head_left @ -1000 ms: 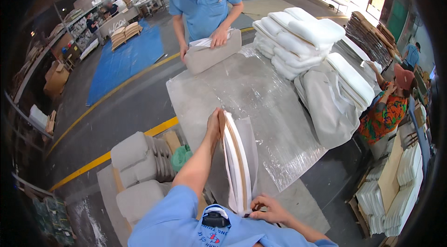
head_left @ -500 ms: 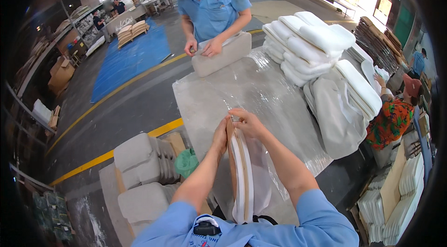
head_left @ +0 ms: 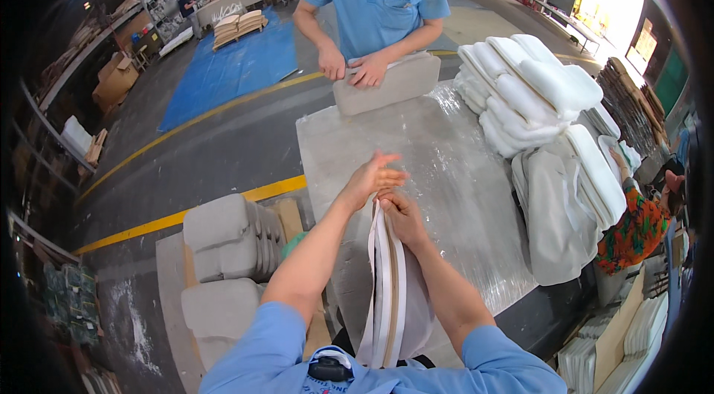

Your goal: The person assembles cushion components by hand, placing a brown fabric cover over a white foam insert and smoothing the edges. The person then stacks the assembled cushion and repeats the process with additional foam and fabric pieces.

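Observation:
A grey cushion cover (head_left: 420,312) stands on edge against my body, its white-bordered opening with a tan zipper (head_left: 393,282) facing up. At its far end, my right hand (head_left: 400,217) is closed on the cover, thumb and fingers pinched around the tip. Just above and left of it, my left hand (head_left: 375,177) is raised with its fingers stretched apart, holding nothing. Those fingers are slightly smeared by motion. Beneath lies a table (head_left: 446,171) covered with clear plastic film over a grey surface.
Across the table a co-worker (head_left: 379,7) handles a grey cushion (head_left: 387,85). White cushion pads (head_left: 528,89) are piled at the right, beside grey covers (head_left: 558,208). Stacked grey cushions (head_left: 223,230) stand at the left. Another person (head_left: 632,230) is at the far right.
My left hand has let go of the cover's tip and lifted away, fingers spreading. My right hand has closed around the tip. The view has shifted, and the co-worker's hands have moved along the cushion.

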Available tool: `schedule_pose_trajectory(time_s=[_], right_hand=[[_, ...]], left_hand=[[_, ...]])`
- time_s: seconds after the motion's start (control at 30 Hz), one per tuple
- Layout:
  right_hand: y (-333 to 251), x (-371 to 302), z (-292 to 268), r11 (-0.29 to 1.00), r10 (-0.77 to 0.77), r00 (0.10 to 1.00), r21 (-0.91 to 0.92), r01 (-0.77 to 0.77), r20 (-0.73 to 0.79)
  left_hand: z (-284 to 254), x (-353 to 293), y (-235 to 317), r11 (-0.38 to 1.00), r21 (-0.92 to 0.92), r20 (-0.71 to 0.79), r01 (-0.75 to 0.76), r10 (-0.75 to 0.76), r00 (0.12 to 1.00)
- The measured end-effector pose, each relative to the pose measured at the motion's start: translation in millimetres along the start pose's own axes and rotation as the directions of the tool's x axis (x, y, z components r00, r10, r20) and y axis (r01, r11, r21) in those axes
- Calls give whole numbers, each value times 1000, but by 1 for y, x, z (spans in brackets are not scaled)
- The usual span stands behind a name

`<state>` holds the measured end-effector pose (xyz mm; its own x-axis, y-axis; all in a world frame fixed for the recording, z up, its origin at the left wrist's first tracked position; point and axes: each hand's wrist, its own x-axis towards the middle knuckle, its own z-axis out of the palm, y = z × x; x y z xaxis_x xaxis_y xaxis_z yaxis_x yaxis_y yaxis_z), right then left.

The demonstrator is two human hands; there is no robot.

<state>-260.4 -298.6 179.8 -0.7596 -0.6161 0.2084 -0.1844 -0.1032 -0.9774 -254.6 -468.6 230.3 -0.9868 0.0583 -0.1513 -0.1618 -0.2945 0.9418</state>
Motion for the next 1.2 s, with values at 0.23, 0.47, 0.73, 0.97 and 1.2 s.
schedule_pose_trajectory(time_s=[0.23,0.47,0.73,0.97,1.2], right_hand=[[18,-12,1,996,-70,991,38,75,-111],[21,-20,1,987,-159,983,16,161,-90],[15,-9,7,973,-73,997,218,79,-38],[1,13,-20,985,46,981,156,-76,186],[-7,25,4,967,12,981,-252,38,193]], left_hand=[[28,8,2,955,254,170,152,-198,965],[30,-8,-9,952,293,176,85,-141,974],[-14,-12,-59,945,-309,-127,-105,68,990],[-5,-11,-58,899,-384,-210,-210,136,968],[-33,-9,-28,942,-336,11,-16,21,1000]])
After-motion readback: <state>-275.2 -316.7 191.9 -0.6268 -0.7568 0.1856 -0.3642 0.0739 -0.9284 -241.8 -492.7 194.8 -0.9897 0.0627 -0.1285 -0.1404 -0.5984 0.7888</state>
